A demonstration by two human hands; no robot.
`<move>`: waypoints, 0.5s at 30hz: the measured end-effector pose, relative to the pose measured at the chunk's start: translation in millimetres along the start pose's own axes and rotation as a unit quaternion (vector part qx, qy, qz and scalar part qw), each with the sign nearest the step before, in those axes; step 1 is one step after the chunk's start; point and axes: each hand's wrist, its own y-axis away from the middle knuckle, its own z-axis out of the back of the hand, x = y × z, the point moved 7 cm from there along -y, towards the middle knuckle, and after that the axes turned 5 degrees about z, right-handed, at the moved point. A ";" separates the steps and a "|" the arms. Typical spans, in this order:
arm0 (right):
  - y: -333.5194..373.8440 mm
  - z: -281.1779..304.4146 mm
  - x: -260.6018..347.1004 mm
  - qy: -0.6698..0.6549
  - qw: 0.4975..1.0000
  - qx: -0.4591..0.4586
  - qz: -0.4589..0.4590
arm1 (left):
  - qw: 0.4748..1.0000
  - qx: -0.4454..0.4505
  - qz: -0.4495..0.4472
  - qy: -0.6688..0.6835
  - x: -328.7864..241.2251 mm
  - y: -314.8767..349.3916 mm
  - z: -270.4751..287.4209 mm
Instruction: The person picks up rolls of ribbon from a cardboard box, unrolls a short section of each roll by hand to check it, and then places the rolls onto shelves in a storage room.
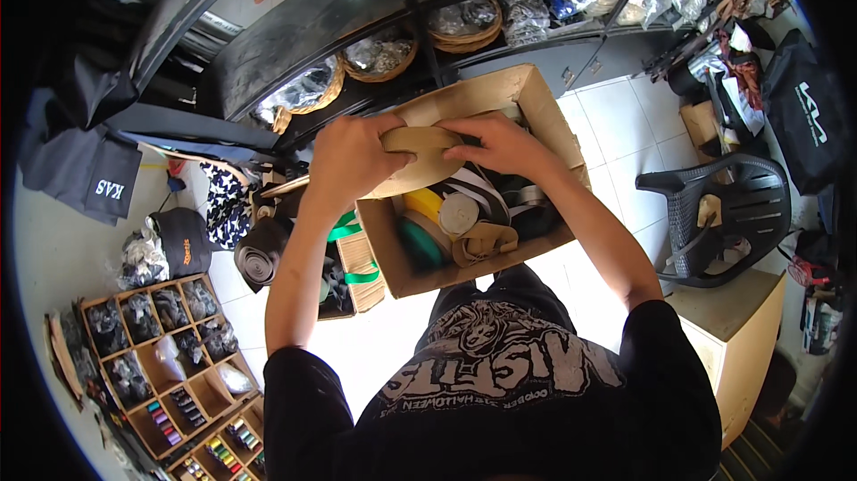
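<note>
We hold a tan roll of webbing above the cardboard box, left hand and right hand both closed on its rim. Looks light, firm, coils liable to loosen; grip the edges.

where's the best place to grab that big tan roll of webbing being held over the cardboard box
Probably by its outer rim, from the two opposite sides, as the left hand and right hand do now. The big tan roll of webbing is a wide flat disc lying tilted above the open cardboard box, so gripping both edges should keep its coils together.
</note>
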 end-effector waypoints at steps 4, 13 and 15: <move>-5.2 1.6 43.2 0.022 0.997 -0.058 0.038 | 0.999 -0.021 -0.017 0.019 -2.8 19.1 43.0; -21.2 66.5 193.1 0.007 0.928 -0.194 0.317 | 0.934 -0.108 -0.058 0.336 -7.9 47.5 175.1; -16.6 78.1 211.7 -0.001 0.891 -0.281 0.357 | 0.908 -0.153 -0.064 0.384 -1.8 58.9 198.8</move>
